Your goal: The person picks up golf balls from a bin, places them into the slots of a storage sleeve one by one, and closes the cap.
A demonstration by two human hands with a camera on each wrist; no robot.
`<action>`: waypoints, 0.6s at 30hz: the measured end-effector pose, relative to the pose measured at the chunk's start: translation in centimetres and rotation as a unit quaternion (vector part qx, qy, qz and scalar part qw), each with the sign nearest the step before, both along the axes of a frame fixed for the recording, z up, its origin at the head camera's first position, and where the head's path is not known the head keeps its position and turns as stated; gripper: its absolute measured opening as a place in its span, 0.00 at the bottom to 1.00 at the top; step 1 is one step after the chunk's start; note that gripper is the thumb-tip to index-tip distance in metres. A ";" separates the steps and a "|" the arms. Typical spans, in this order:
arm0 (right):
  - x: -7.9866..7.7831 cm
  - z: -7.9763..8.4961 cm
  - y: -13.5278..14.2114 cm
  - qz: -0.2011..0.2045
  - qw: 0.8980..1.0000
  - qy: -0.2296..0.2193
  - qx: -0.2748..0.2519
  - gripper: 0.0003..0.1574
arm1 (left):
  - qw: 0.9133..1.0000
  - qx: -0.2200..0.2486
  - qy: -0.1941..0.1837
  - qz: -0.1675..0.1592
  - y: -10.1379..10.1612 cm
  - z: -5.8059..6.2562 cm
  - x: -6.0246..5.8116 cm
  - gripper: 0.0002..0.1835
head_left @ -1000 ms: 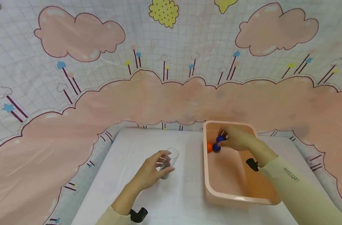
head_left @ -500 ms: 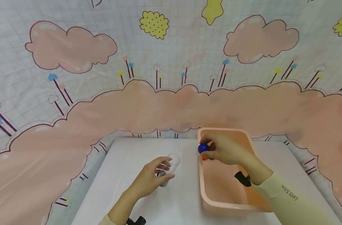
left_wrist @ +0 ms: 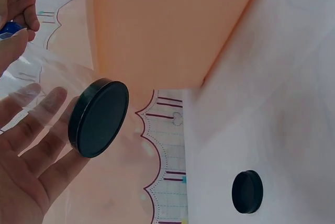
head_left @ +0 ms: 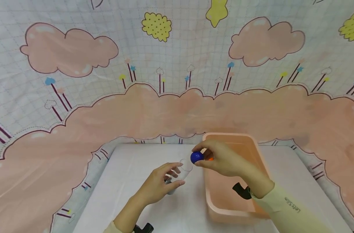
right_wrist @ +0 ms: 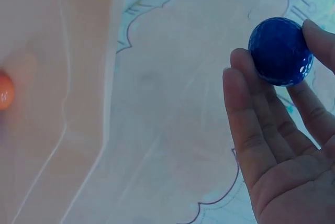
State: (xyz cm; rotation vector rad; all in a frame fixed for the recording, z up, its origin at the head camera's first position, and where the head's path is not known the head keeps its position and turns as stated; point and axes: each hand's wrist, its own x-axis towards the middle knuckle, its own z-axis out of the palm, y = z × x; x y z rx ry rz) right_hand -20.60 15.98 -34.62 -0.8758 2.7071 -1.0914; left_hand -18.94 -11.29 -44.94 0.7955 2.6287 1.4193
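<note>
My left hand [head_left: 155, 186] holds a clear cylindrical container [head_left: 182, 173] above the white table, tilted with its round mouth to the upper right. A black cap [left_wrist: 100, 119] closes its lower end in the left wrist view. Just right of that mouth, my right hand [head_left: 223, 159] pinches a dark blue dimpled ball [head_left: 197, 157], which looks like a golf ball, between thumb and fingertips. In the right wrist view the same blue ball [right_wrist: 281, 51] sits at the fingertips. Behind the right hand, an orange ball [head_left: 211, 159] lies in the bin, partly hidden.
A peach plastic bin [head_left: 232, 212] stands on the table [head_left: 130, 161] at the right, below my right forearm. A small black round lid [left_wrist: 247, 192] lies on the white surface in the left wrist view. Patterned cloth [head_left: 177, 113] hangs behind the table.
My right hand has lifted the blue ball from the bin and carried it left over the rim to the container's mouth. The container leans slightly more to the right. The head view has shifted.
</note>
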 end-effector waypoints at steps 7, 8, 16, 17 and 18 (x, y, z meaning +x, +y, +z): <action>0.3 0.0 -0.3 0.015 1.000 0.000 0.001 0.26 | 1.000 -0.010 0.009 -0.008 0.7 0.4 -0.1 0.30; 0.3 0.0 -0.4 0.016 1.000 -0.001 0.001 0.26 | 1.000 -0.008 0.010 -0.009 0.7 0.4 -0.1 0.30; 0.4 -0.3 -0.4 0.014 1.000 -0.003 0.005 0.26 | 1.000 -0.019 0.011 -0.012 1.2 0.6 -0.1 0.32; 0.3 -0.3 -0.4 0.016 1.000 -0.003 0.004 0.27 | 1.000 -0.020 0.011 -0.013 1.2 0.7 -0.2 0.32; 0.2 -0.3 -0.4 0.016 1.000 -0.001 0.005 0.27 | 1.000 -0.020 0.011 -0.015 1.2 0.8 -0.3 0.32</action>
